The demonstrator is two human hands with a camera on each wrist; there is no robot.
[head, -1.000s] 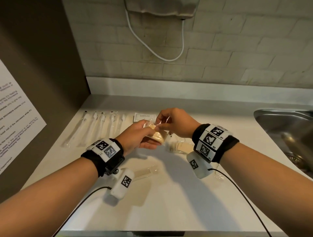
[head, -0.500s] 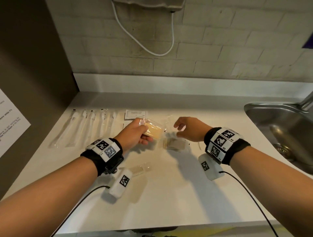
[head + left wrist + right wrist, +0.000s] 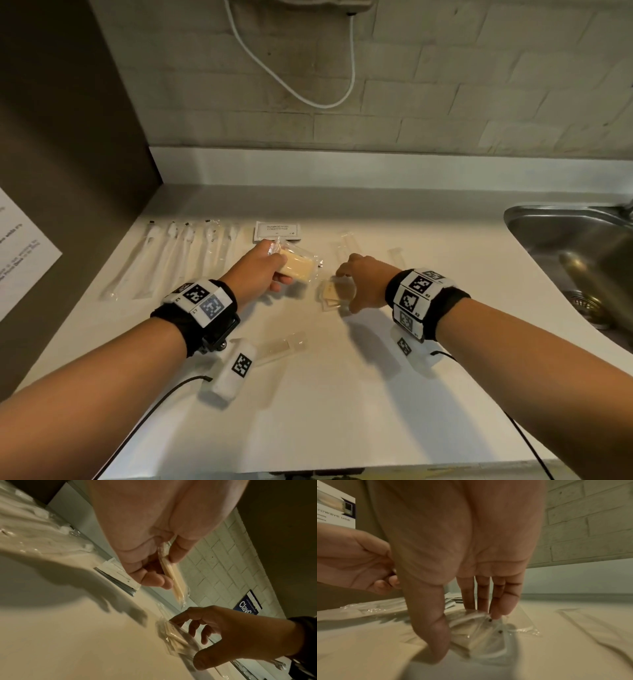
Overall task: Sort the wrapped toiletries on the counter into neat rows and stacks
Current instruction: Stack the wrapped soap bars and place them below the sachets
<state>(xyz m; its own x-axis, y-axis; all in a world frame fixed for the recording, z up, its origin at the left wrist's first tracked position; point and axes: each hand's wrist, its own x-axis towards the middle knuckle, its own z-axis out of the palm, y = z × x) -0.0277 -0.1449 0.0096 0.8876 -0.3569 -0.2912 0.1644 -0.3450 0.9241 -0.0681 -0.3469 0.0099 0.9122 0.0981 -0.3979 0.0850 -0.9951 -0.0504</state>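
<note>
Sink rim [image 3: 548,208] well right of right hand [image 3: 363,279]

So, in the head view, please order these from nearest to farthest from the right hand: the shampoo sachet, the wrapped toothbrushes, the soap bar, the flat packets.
1. Flat packets: between the right hand's thumb and fingers.
2. Soap bar: to its left, held by the left hand.
3. Shampoo sachet: farther back and left.
4. Wrapped toothbrushes: far left row.
</note>
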